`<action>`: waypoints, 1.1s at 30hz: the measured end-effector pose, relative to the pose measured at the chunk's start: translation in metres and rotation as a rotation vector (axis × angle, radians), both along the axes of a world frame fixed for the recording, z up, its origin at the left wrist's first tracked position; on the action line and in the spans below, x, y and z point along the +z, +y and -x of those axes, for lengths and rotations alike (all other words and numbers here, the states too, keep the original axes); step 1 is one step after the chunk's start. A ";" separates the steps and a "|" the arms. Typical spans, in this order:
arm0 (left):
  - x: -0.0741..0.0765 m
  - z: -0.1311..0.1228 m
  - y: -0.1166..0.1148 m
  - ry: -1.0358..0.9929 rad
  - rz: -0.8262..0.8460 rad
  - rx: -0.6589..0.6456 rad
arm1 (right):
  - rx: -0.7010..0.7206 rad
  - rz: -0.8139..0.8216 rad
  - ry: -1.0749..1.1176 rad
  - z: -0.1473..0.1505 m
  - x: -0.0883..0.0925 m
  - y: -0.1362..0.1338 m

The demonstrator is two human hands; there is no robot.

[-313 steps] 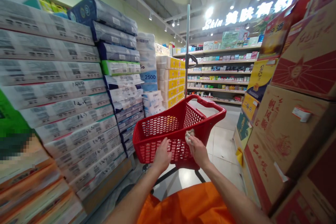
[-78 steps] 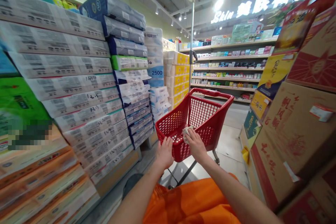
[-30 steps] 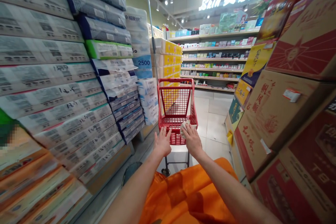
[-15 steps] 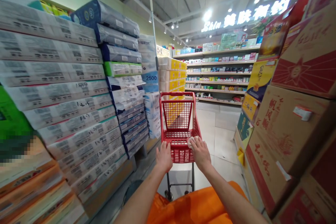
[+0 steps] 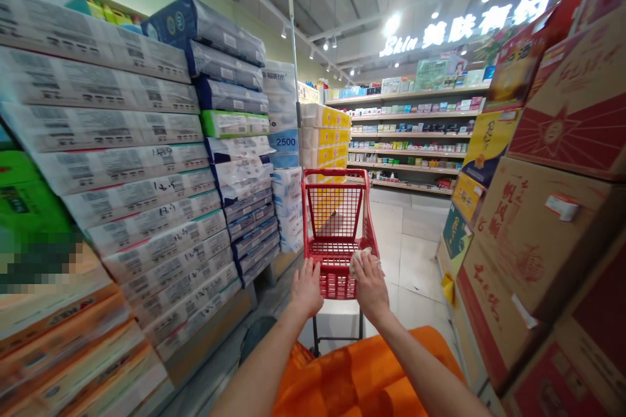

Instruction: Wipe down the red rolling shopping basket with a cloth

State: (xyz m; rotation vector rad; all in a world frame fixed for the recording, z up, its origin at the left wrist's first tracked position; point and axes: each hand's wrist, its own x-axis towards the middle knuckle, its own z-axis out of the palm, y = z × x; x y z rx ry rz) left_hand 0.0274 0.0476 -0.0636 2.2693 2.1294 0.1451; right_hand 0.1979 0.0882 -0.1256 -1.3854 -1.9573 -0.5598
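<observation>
Straight ahead of me stands a red plastic shopping cart (image 5: 337, 215) on dark metal legs, its basket holding nothing I can see. My left hand (image 5: 306, 289) grips the left end of the cart's near rim. At the right end of that rim is my right hand (image 5: 370, 281), its fingers pressing a crumpled whitish cloth (image 5: 359, 261) against the cart. Part of the cloth pokes out beside the fingers; the rest is hidden under the hand.
Tall stacks of wrapped white packs (image 5: 117, 117) and dark blue packs (image 5: 229, 55) line the left side. Cardboard cartons (image 5: 552, 221) are piled on the right. Ahead, past yellow packs (image 5: 332, 137), are stocked shelves (image 5: 411, 133). Pale tiled floor (image 5: 411, 241) runs between.
My right hand has shifted slightly, and more of the cloth shows around its fingers. My left hand stays on the rim. The view has shifted a little, moving the cart rightward in it.
</observation>
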 end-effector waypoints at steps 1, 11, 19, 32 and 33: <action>-0.001 -0.001 0.000 0.004 -0.003 -0.005 | 0.029 -0.012 -0.012 0.008 -0.002 -0.001; -0.005 -0.002 0.001 0.000 -0.029 -0.011 | 0.004 -0.060 0.012 -0.021 -0.004 0.007; -0.002 -0.023 0.005 -0.273 -0.159 -0.118 | 0.296 0.005 0.154 0.027 -0.002 0.006; 0.004 -0.032 0.026 -0.180 -0.301 -0.070 | 0.095 0.059 0.140 -0.020 -0.009 0.003; 0.004 -0.018 0.025 -0.183 -0.311 -0.047 | 0.071 0.089 0.110 -0.019 -0.009 0.003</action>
